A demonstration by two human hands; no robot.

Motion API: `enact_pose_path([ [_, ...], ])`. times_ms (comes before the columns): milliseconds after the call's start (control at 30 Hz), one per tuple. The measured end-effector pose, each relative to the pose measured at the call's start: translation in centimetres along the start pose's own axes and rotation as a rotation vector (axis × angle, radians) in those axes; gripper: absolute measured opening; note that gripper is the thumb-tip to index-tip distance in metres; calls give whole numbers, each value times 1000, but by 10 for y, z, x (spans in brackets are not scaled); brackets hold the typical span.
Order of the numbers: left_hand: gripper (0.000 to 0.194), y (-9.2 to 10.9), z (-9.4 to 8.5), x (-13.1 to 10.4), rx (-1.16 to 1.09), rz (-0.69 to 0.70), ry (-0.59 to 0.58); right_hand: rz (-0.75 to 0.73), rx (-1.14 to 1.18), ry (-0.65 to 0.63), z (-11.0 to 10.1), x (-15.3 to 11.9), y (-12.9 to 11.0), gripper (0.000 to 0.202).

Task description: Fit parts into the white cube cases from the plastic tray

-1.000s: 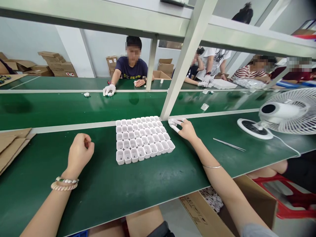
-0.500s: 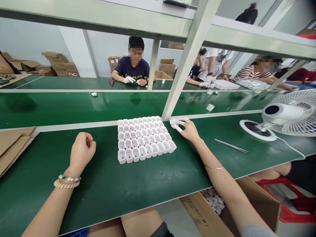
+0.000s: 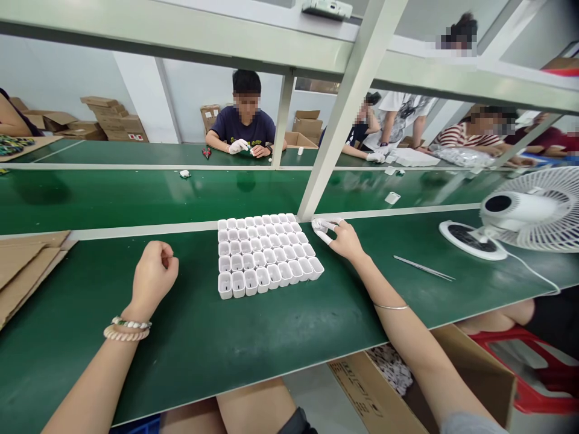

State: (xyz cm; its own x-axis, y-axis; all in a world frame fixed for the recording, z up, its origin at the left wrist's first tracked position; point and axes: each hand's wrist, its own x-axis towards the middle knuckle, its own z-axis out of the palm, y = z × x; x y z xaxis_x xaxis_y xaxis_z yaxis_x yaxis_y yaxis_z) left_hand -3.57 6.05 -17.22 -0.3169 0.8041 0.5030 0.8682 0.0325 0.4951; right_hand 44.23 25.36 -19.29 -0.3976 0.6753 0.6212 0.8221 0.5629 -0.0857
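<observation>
The right hand (image 3: 344, 240) rests on the green bench top (image 3: 203, 337), its white-capped fingertips (image 3: 322, 226) lightly spread and just beside the far right corner of the white compartment tray (image 3: 266, 254). A careless nudge there could, I judge, skew the tray. The left hand (image 3: 152, 278) is curled into a loose fist, well left of the tray; whether it pinches anything I cannot tell. The tray's cells each seem to hold a small white part — too small to identify. Below the bench's near edge stands an open cardboard box (image 3: 452, 367) with patterned contents.

The fan (image 3: 534, 211) is cut off at the right edge; the cardboard (image 3: 22, 265) at the left.
</observation>
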Motion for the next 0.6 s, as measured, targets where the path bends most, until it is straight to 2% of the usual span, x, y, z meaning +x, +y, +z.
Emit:
enact_pose_path([
  [367,13,1,-1,-1,-2,-29,-27,23,19,22,-2,-1,6,44],
  [600,13,3,-1,1,0,-46,-36,17,-8,-15,1,-1,4,39],
])
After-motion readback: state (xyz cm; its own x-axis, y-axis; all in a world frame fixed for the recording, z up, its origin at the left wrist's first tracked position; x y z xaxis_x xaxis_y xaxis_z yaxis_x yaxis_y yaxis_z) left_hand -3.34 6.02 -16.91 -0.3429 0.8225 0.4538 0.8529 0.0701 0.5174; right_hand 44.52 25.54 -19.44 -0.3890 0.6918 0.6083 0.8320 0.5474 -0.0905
